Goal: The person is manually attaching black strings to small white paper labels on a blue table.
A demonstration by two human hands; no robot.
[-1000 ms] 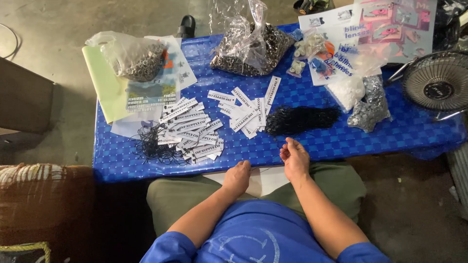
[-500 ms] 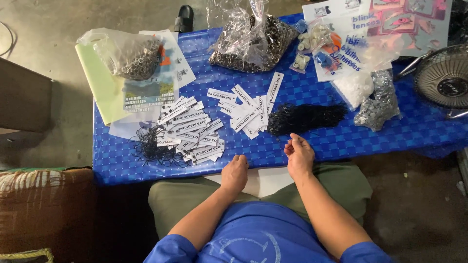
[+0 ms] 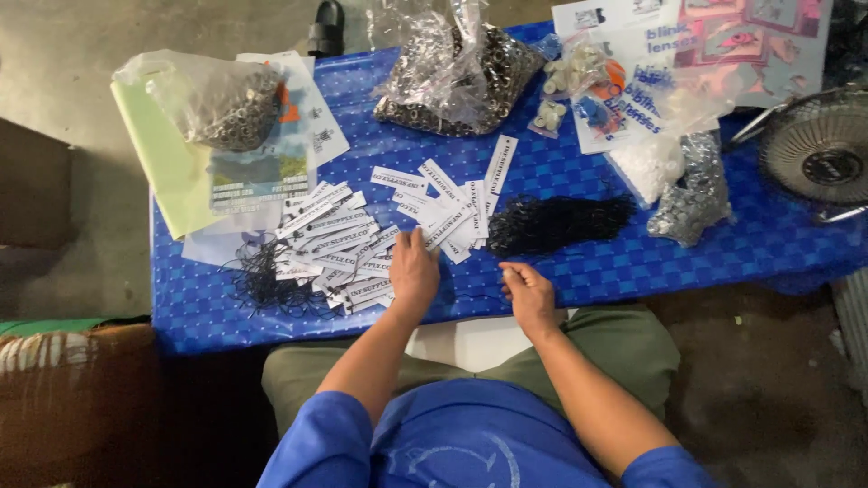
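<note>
Left hand [image 3: 414,271] reached forward — touching white tags [image 3: 434,212].

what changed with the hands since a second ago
The left hand moved forward from the table's near edge onto the white paper tags, fingers on one. The right hand stayed near the edge, by the black string pile. Bags and tag piles lie as before.

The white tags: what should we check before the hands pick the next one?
1. Left hand touching the white tags: ok.
2. Right hand near the pile of black strings: ok, not touching it.
3. Right hand holding a string: cannot tell.
4. Tags in easy reach on the blue table: ok.
5. Tags lying in one neat pile: not ok, scattered.
</note>
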